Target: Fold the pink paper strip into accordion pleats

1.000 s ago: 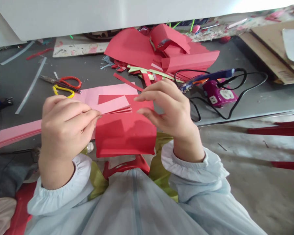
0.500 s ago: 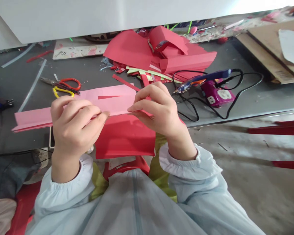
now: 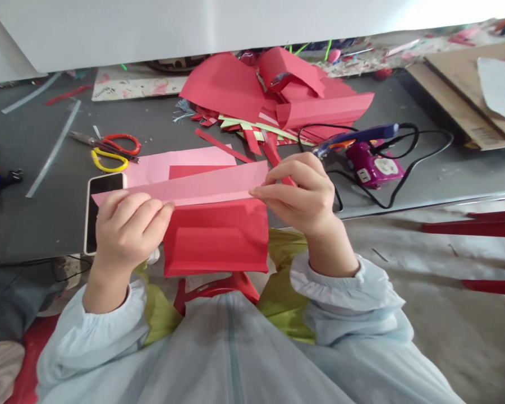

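A long strip of pink paper with a fold along its lower edge is stretched between my hands. My left hand is closed on its left part, thumb and fingers pinching the lower edge. At the right end, my right hand pinches the strip between thumb and fingertips. Below and behind the strip, a creased red paper sheet hangs over the table's front edge above my lap. Another pink sheet lies flat on the table just beyond the strip.
A phone lies left of my left hand, with pliers and scissors-like coloured handles beyond it. Red paper pieces are heaped at the back. A blue glue gun and purple power adapter with looping cord sit right. Cardboard lies far right.
The pink strip has shifted right, uncovering the phone at the left. My right hand has moved right and slightly down, and my hands are farther apart.
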A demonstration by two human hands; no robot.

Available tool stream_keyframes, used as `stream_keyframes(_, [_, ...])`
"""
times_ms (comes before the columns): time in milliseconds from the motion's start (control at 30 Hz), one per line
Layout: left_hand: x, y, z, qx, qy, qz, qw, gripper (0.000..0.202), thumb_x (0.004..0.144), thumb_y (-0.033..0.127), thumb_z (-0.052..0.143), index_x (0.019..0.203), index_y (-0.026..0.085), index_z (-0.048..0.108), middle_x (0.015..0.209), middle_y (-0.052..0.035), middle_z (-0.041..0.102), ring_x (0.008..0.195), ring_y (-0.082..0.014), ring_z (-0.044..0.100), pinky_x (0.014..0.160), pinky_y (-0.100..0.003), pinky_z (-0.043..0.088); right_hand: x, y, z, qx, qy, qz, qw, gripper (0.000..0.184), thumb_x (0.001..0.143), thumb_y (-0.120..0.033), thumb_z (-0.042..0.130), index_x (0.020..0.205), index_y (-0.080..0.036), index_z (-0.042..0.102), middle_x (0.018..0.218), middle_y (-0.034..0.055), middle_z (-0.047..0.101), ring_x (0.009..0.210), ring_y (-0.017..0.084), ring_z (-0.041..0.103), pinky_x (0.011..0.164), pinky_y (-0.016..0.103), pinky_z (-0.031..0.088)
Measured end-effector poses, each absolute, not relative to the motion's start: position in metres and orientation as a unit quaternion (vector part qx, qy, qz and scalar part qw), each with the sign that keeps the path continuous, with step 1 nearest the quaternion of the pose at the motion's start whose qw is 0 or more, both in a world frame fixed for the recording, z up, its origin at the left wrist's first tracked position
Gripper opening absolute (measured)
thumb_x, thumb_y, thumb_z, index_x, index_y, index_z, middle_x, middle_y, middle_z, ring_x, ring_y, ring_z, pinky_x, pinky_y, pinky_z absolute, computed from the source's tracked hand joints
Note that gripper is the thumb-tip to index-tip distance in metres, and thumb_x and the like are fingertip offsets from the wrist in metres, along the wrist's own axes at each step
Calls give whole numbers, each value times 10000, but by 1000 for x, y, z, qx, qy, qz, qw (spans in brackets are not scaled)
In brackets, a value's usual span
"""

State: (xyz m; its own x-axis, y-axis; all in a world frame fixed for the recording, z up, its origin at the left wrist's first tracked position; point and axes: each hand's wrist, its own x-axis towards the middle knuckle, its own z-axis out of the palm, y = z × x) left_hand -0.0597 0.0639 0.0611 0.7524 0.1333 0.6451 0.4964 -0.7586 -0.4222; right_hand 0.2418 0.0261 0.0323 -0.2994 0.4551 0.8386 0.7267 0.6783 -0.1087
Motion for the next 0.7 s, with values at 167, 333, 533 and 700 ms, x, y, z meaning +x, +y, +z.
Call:
stream_keyframes(167, [-52, 39, 38, -897, -251, -233, 280, 65, 833, 134, 674, 815, 196, 680, 516, 45, 467, 485, -109, 431, 482, -290, 314, 258, 14, 20, -405, -841, -94, 347, 73, 866, -202, 684, 856, -267, 716, 796, 20, 674, 770, 161, 553, 685, 324, 489])
stream_keyframes(333, [-36, 18, 19, -880, -302, -250, 268, 116, 837, 78, 647, 775, 170, 681, 488, 58, 387, 422, -92, 353, 421, -288, 255, 263, 8, 15, -417, -865, -96, 261, 105, 871, -183, 665, 797, -225, 726, 770, 37, 675, 732, 162, 536, 651, 310, 458])
stream_keyframes(533, [-28, 9, 10, -880, -323, -259, 233, 114, 816, 53, 667, 795, 164, 685, 489, 60, 393, 430, -96, 340, 420, -301, 241, 272, 5, 15, -414, -875, -91, 233, 113, 855, -148, 672, 766, -203, 713, 759, 43, 668, 707, 163, 519, 636, 311, 449])
stream_keyframes(700, [-21, 8, 9, -880, -324, -263, 227, 126, 794, 45, 689, 761, 166, 676, 487, 64, 399, 414, -85, 320, 401, -297, 228, 278, 1, 15, -441, -865, -71, 227, 161, 864, -173, 664, 736, -264, 700, 729, 40, 663, 686, 190, 534, 607, 350, 450])
